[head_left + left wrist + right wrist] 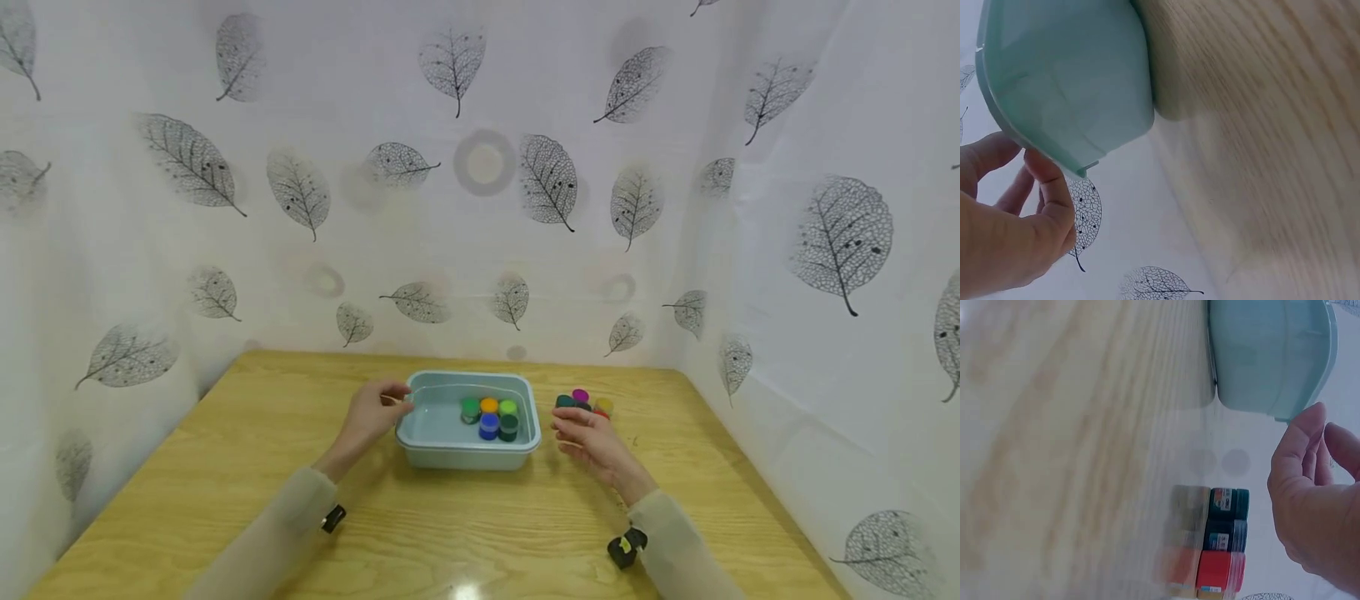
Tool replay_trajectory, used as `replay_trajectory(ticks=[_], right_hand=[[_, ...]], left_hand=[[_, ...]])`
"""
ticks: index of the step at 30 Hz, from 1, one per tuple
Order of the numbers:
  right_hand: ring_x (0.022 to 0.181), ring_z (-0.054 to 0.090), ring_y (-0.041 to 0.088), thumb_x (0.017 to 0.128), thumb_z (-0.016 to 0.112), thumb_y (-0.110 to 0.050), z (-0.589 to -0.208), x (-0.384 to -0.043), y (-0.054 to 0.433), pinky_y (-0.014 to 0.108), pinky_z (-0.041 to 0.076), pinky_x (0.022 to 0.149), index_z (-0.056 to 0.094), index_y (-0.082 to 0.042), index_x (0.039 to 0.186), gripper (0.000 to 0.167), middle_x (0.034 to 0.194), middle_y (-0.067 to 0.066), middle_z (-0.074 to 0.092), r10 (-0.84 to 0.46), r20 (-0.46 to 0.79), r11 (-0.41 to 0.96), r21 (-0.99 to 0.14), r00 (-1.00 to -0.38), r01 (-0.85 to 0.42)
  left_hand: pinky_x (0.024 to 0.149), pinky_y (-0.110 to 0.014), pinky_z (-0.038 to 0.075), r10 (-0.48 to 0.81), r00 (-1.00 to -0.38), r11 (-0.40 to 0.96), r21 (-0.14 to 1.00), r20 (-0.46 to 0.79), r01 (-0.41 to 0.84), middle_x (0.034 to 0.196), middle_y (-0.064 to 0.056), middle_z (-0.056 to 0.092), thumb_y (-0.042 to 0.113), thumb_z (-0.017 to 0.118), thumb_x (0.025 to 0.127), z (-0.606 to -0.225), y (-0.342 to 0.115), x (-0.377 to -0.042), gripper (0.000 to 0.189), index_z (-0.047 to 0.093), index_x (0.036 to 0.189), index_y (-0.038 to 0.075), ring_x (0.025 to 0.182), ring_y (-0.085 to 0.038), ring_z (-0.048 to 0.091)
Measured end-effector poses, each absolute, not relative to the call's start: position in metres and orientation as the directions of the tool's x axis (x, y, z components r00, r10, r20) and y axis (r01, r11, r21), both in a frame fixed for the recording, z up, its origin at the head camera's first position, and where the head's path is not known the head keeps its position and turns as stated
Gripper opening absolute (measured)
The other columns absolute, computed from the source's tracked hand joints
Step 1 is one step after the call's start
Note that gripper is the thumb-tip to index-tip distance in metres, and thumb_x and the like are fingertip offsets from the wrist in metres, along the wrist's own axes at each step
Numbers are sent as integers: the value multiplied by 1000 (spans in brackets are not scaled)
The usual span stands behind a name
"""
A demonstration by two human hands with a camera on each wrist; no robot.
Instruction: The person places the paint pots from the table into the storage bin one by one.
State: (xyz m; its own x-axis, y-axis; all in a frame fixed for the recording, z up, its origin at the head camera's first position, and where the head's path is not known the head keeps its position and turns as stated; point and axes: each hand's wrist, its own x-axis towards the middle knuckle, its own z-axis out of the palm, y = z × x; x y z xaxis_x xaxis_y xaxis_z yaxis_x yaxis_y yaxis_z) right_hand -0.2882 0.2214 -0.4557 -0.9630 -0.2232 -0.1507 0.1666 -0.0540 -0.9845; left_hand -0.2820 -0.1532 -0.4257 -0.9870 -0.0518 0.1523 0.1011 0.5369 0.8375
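Observation:
A pale blue-green plastic bin (465, 459) sits on the table. Inside its right half stand several small paint jars, among them an orange-lidded jar (489, 406) and a blue jar (489, 427). My left hand (369, 417) is at the bin's left rim, its thumb and index fingertips touching or very near the edge, loosely bent. To the right of the bin, my right hand (596, 446) hovers with relaxed, slightly bent fingers and holds nothing. Beyond it several more jars are grouped, partly hidden by the fingers: a red jar (1215, 569), a dark green jar (1230, 503), a purple-lidded jar (581, 395).
The wooden table (420, 533) ends at a white curtain (480, 250) printed with grey leaves, behind and on both sides. Black wrist devices, such as the right one (624, 548), show below the sleeves. A yellow-lidded jar (603, 406) stands at the group's right.

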Motion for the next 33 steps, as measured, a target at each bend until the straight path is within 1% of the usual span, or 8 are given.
replay_trajectory(ticks=[3, 6, 12, 16, 19, 23, 29, 33], right_hand=[[93, 62, 12, 98, 60, -13, -455, -290, 227, 20, 56, 77, 53, 3, 132, 38, 106, -1, 67, -195, -148, -46, -986, -970, 159], [99, 61, 14, 97, 61, -13, -454, -292, 233, 20, 56, 80, 52, 3, 133, 40, 113, 1, 65, -161, -149, -35, -987, -976, 157], [106, 58, 17, 95, 63, -11, -453, -296, 240, 26, 54, 90, 50, 3, 137, 46, 121, 3, 59, -79, -154, 11, -988, -985, 154], [105, 60, 16, 96, 61, -7, -455, -300, 249, 31, 53, 97, 49, 2, 139, 46, 131, 14, 54, -17, -140, 58, -989, -990, 139], [105, 61, 16, 96, 61, -5, -456, -302, 256, 31, 53, 97, 47, 3, 140, 47, 135, 22, 51, 8, -122, 98, -988, -993, 122], [102, 62, 13, 95, 61, -1, -456, -304, 263, 31, 53, 97, 44, 6, 141, 50, 137, 26, 50, 29, -110, 141, -984, -994, 113], [99, 62, 10, 94, 60, 0, -454, -307, 272, 38, 50, 103, 44, 6, 141, 50, 137, 27, 50, 42, -95, 202, -974, -995, 101], [95, 61, 8, 95, 60, -1, -453, -310, 277, 38, 51, 102, 44, 6, 142, 50, 133, 24, 52, 36, -96, 222, -970, -995, 102]], left_hand=[[80, -35, 58, -44, -990, 527, 845, 131, 88, 114, -17, 65, 8, 76, 83, -428, -156, -280, 39, 66, 120, 2, 99, -28, 63], [75, -33, 59, -21, -995, 486, 871, 103, 80, 117, -19, 62, 7, 75, 84, -431, -159, -278, 43, 62, 125, 1, 99, -28, 63], [68, -32, 61, 25, -999, 373, 927, 34, 41, 122, -24, 56, 7, 75, 84, -436, -162, -272, 53, 56, 132, 1, 89, -24, 64], [68, -33, 61, 36, -999, 326, 945, 7, 19, 122, -25, 56, 5, 75, 83, -436, -162, -270, 58, 53, 136, 2, 85, -23, 65], [70, -34, 62, 46, -999, 296, 955, 0, 14, 120, -27, 56, 3, 74, 84, -436, -162, -269, 56, 53, 136, 1, 87, -25, 65], [71, -34, 61, 72, -997, 265, 964, -1, 18, 119, -29, 56, 2, 72, 86, -437, -164, -270, 54, 52, 136, -2, 91, -29, 66], [71, -35, 61, 96, -995, 209, 978, -26, -5, 111, -24, 59, 3, 72, 87, -439, -167, -274, 57, 50, 139, -1, 92, -33, 67], [73, -36, 61, 107, -992, 168, 985, -66, -47, 104, -18, 59, 4, 72, 87, -441, -168, -276, 61, 47, 142, 2, 91, -31, 66]])
